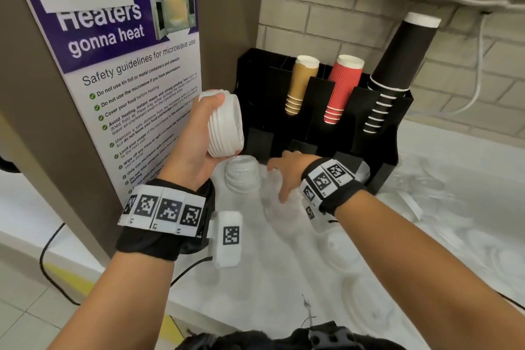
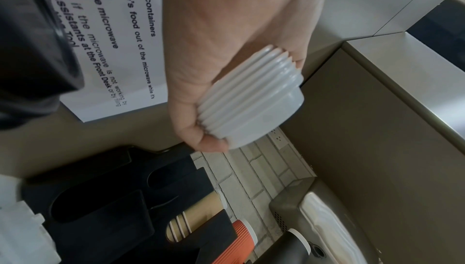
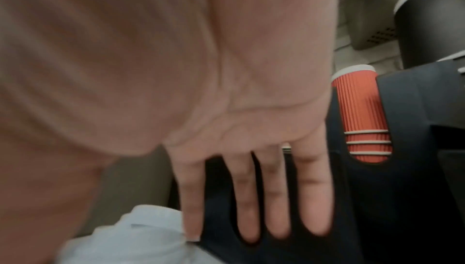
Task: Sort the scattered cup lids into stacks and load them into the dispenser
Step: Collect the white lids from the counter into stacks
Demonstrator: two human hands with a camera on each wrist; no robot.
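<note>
Left hand (image 1: pixel 196 145), centre-left of the head view, lifted off the counter (image 1: pixel 255 287) with thumb and fingers curled round a stack of white lids (image 1: pixel 224 125), the stack tilted on its side; in the left wrist view the same stack of white lids (image 2: pixel 251 97) fills mid-frame, ribbed rims toward the palm. Right hand (image 1: pixel 287 176), centre of the head view, fingers straight and spread, palm down over a blurred clear lid on the counter; whether it touches the lid cannot be told. In the right wrist view the right hand (image 3: pixel 251 129) shows its fingers (image 3: pixel 276 198) extended and apart, holding nothing, in front of the black dispenser (image 3: pixel 402 198). A second short stack of clear lids (image 1: pixel 241 173) stands on the counter between the two hands, just in front of the dispenser (image 1: pixel 383 133). Loose lids (image 1: pixel 420 187) lie scattered at right, pale against the white counter and hard to tell apart. In the dispenser's upper slots, left to right: brown cups (image 1: pixel 301 82), red ribbed cups (image 1: pixel 342 88), black cups (image 1: pixel 397 65) leaning right. Its lower front bays, directly beyond the right hand, appear dark. Microwave safety poster (image 1: pixel 122 65) on the brown panel at upper left, close behind the raised stack. Brick wall (image 1: pixel 326 8) behind the dispenser
</note>
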